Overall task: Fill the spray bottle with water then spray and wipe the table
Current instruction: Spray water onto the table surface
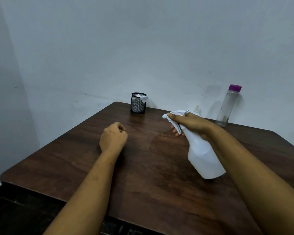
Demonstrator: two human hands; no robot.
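Spraying looks to be the step in hand. Well left of the spray bottle (204,155), my left grip (113,137) rests on the surface (143,184), curled into a fist with nothing seen in it. Far beyond that, left of the bottle and by the wall, stands a black wire-mesh cup (138,106) with white tissue (143,98) poking over its rim.

My right grip (192,123) is wrapped round the spray bottle's neck, thumb along the head, fingers at the trigger (177,128). The bottle hangs off the surface, tilted, with its nozzle pointing left. It is smooth, milky white plastic with rounded shoulders, and I cannot read the water level through it.

Just left of it the dark wood grain shows a faintly darker round patch (159,145), possibly damp. I would pitch the nozzle down at the wood, pull the trigger fully in short strokes, and aim short of the cup so the tissue is dry for wiping.

Behind the spray bottle a small white tip (196,109) pokes up. To its right stands a tall clear bottle (227,107) with a purple cap (235,87).
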